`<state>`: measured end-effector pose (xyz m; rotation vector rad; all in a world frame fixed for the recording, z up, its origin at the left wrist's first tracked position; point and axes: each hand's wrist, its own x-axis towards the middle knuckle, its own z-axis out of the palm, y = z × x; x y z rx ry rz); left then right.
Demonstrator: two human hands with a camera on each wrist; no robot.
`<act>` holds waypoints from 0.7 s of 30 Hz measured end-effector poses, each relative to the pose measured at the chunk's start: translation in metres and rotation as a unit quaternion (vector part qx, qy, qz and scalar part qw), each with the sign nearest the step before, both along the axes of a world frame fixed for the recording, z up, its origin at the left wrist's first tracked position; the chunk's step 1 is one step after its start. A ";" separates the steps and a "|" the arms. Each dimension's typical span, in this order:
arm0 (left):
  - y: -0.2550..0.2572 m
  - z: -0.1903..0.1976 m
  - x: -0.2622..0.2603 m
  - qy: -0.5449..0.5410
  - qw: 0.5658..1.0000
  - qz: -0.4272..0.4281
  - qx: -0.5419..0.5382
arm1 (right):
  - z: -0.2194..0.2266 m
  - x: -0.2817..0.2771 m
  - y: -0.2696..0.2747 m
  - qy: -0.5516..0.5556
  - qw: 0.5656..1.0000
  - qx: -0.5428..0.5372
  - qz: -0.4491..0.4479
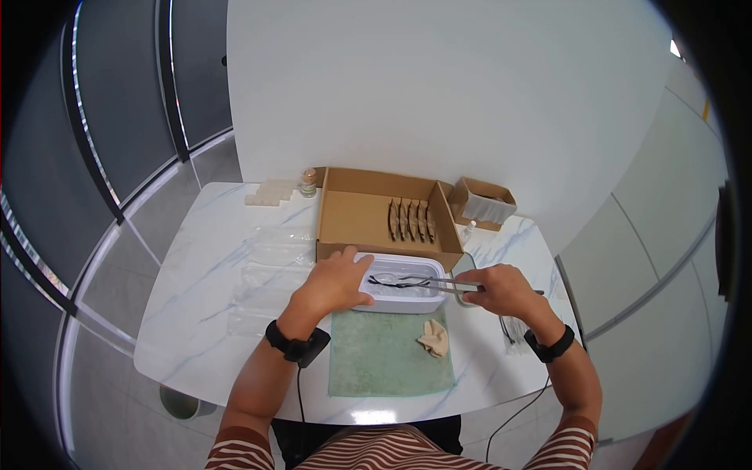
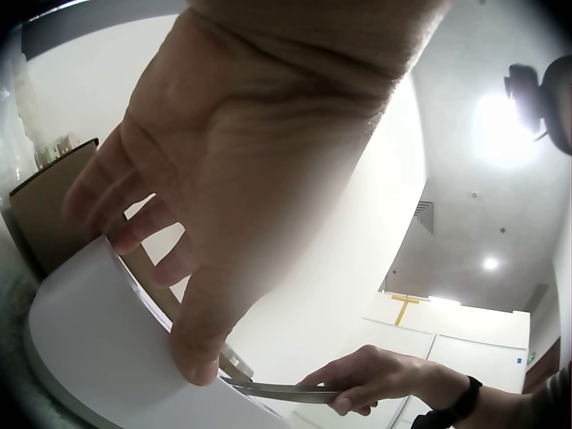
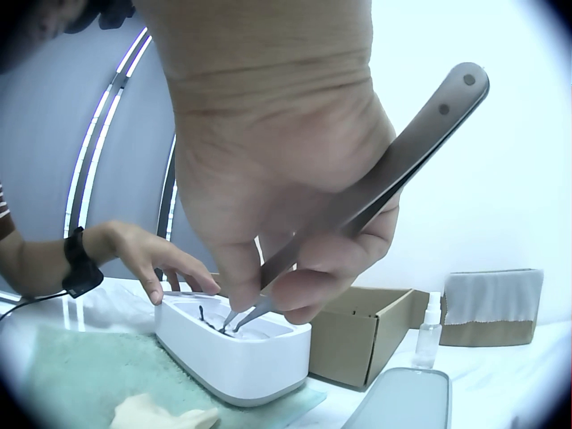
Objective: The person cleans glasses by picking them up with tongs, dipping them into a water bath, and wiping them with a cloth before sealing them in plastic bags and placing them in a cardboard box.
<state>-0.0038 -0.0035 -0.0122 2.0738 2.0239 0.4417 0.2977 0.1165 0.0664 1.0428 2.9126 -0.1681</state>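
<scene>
A thin dark frame point(image 1: 401, 286) lies inside the white tub point(image 1: 392, 306), its long axis running side to side, right along the tub's own! In from the right reach the tweezers point(image 3: 420, 134), pinched by the right hand point(image 1: 505, 290); the frame lies leftward of that hand, and whether the tips grip it, nobody can tell from here. Nearer is the left hand point(image 1: 333, 282), fingers spread, resting at the tub's left end. Green mat point(image 1: 376, 360) in front, beige cloth point(image 1: 433, 338) on it, cardboard box point(image 1: 352, 211) just behind!
</scene>
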 end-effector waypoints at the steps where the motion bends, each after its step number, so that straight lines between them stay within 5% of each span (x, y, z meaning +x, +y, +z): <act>1: 0.000 -0.001 0.000 -0.002 1.000 -0.001 0.005 | 0.004 0.001 0.001 0.000 1.000 0.000 0.000; 21: -0.001 0.003 0.000 -0.017 1.000 0.005 -0.005 | 0.032 -0.023 0.031 -0.052 0.998 0.009 0.037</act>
